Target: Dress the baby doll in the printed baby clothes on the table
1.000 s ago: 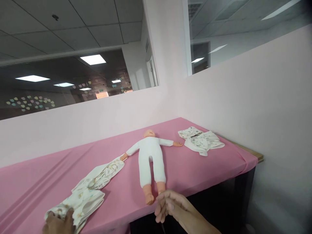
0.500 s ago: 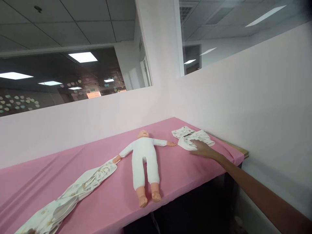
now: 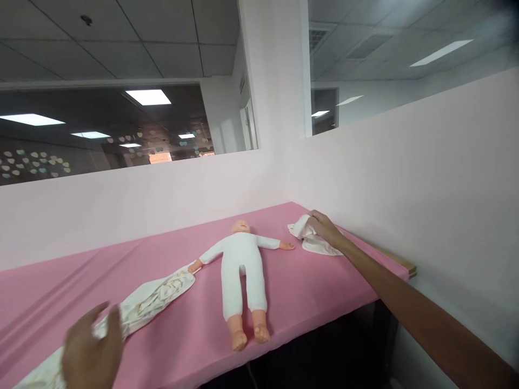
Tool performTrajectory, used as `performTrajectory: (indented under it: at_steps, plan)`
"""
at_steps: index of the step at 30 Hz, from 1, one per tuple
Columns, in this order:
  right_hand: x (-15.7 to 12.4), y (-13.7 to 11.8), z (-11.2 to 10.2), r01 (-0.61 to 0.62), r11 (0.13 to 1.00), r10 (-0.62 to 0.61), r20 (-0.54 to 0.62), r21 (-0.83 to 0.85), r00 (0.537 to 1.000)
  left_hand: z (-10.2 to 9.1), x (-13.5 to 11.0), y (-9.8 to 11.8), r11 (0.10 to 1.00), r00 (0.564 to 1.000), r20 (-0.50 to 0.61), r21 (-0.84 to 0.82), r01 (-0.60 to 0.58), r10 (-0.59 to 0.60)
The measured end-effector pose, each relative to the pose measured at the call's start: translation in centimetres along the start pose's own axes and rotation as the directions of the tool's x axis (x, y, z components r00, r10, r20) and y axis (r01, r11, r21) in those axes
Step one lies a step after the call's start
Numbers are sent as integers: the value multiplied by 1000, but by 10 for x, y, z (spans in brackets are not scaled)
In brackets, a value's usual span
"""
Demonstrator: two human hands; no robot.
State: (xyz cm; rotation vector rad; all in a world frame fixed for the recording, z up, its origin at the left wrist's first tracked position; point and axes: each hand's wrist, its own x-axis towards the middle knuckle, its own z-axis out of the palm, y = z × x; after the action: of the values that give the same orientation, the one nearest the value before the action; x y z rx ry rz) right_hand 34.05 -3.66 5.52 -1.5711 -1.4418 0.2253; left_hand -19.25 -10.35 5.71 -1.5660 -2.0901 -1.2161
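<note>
A baby doll (image 3: 242,258) in a white body suit lies on its back on the pink sheet, arms spread. Right of it, my right hand (image 3: 324,226) grips a piece of printed baby clothing (image 3: 318,246) and lifts part of it, so its pale inner side shows. My left hand (image 3: 93,346) is at the lower left, fingers apart, over a long printed cloth (image 3: 158,297); I see nothing in its grasp. That cloth stretches from the lower left up to the doll's hand, which rests on its far end.
The pink sheet (image 3: 162,243) covers a table against two white walls (image 3: 279,178) that meet in a corner. A wooden edge (image 3: 399,263) shows at the table's right. Windows (image 3: 162,119) sit above. Dark space lies under the front edge.
My right hand has closed on the clothing and raised a fold of it. My left hand has come into fuller view from the bottom left. The camera view has shifted slightly.
</note>
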Motion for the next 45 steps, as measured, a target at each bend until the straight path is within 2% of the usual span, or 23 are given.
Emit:
performTrajectory:
  at_steps: [2,3,4,6,7,9,12,15,17,19,21,24,27,29,31,33,35,36,37,38,40,42,45]
  plan:
    - [0,-48,-8,62,986,-69,41,155,997,19,-4,38,978,975,211,-208,-22,67]
    - [-2,-73,-11,75,912,-113,72,402,991,26,-9,61,943,936,315,-329,-49,159]
    - [-5,-98,-13,68,794,-156,95,604,983,32,-16,84,895,882,402,-444,-46,245]
    - [-13,-142,-14,10,603,-233,165,798,958,40,-30,130,776,712,541,-630,-8,447]
    - [-17,-159,-13,-12,545,-253,178,838,951,43,-36,150,708,666,537,-706,19,518]
    - [-25,-184,-9,-47,469,-289,204,882,935,50,-42,181,568,616,487,-819,77,619]
    - [-33,-197,-6,-90,401,-331,235,912,914,61,-36,203,502,596,515,-840,208,616]
    - [-33,-190,-13,-67,386,-304,195,920,932,65,-22,198,489,578,559,-822,292,594]
    - [-29,-176,-24,-25,424,-237,137,905,962,62,-11,187,464,602,550,-830,311,579]
    - [-25,-159,-35,-9,479,-153,94,878,984,52,0,175,449,645,537,-835,316,544]
    - [-23,-142,-43,-17,539,-82,72,842,994,37,10,166,434,679,529,-839,328,509]
    - [-25,-126,-47,-50,645,-30,91,762,995,6,22,162,391,704,521,-848,358,484]
    - [-34,-127,-38,-45,789,-83,178,613,981,-26,25,169,470,689,540,-824,317,483]
    - [-44,-137,-26,37,852,-190,242,522,951,-42,24,179,549,665,538,-806,223,519]
    - [-55,-154,-12,132,866,-325,342,482,882,-52,20,190,602,605,529,-792,102,594]
    - [-66,-174,2,181,854,-437,483,488,759,-56,16,200,603,487,521,-797,-15,701]
    - [-72,-191,14,186,831,-510,582,525,633,-57,13,205,574,364,512,-815,-81,778]
    - [-74,-197,19,168,826,-522,617,538,589,-58,13,205,570,332,513,-816,-96,791]
    - [-76,-201,22,140,829,-516,644,541,566,-58,12,202,584,326,526,-805,-108,786]
    - [-76,-203,24,107,838,-495,664,535,560,-59,12,198,616,337,552,-779,-120,763]
    - [-78,-202,24,46,860,-436,684,508,585,-60,13,181,701,376,615,-696,-154,693]
    - [-80,-196,19,19,883,-380,688,470,618,-61,12,158,769,393,669,-607,-202,631]
    - [-85,-185,6,38,925,-311,697,377,646,-61,11,117,819,423,704,-523,-236,571]
